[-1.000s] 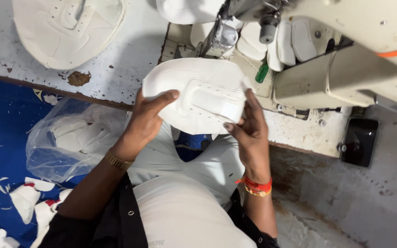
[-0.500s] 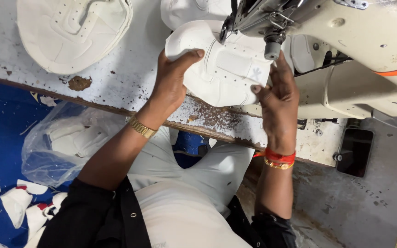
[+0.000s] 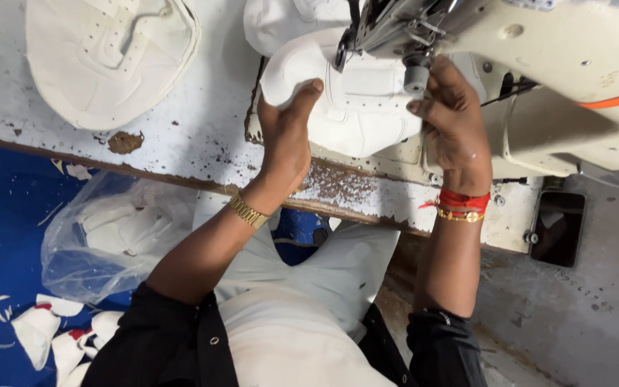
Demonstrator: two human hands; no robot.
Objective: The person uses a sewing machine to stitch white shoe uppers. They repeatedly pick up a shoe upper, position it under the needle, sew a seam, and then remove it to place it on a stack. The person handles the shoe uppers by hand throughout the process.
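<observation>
**Both hands on the white piece at the machine**

So, top centre of the frame: the left hand grips the left edge of a white stitched leather shoe-upper piece, thumb on top. The right hand has fingers curled around its right side. The piece sits under the cream sewing machine head, on the worn white-painted table. Another white upper piece lies upper left.

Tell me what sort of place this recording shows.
Probably a shoe-stitching workshop. Both hands hold a white stitched shoe-upper piece under the head of a cream industrial sewing machine; another white upper lies on the worn white table, and a clear bag of white pieces sits below.
</observation>
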